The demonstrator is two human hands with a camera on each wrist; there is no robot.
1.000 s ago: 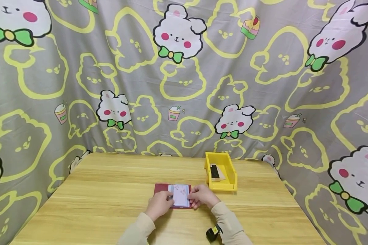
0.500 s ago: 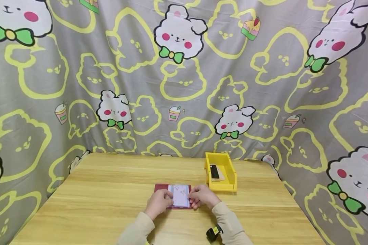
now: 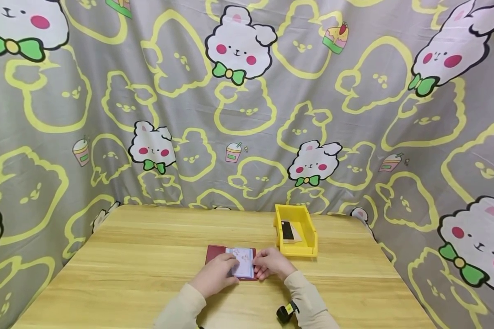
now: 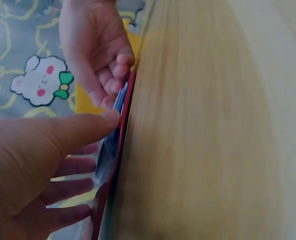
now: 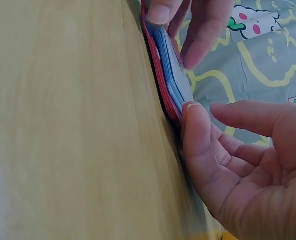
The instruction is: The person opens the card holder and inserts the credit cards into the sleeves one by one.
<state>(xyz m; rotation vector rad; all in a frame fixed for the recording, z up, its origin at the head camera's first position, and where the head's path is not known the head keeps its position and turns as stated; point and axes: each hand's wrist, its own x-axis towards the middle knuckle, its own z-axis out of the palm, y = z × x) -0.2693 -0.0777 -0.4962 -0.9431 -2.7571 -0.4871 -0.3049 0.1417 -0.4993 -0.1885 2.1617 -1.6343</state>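
Your left hand (image 3: 217,273) reaches in from the left, fingers spread, over the pale, layered sleeves (image 3: 245,267) of the smooth, dark red card holder (image 3: 215,252). Your right hand (image 3: 274,262) curls at its right edge; you cannot tell whether those fingers pinch. The holder lies open on the wood-grained worktop (image 3: 127,256), long axis running left to right.

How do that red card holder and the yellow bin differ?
Shape: the red card holder lies flat and opened out; the yellow bin is an open-topped box with raised walls. Colour: the holder is dark red with pale pages, while the bin is plain yellow. Handling: the left hand and right hand touch the holder; neither touches the bin. Both are on the wood-grain table.
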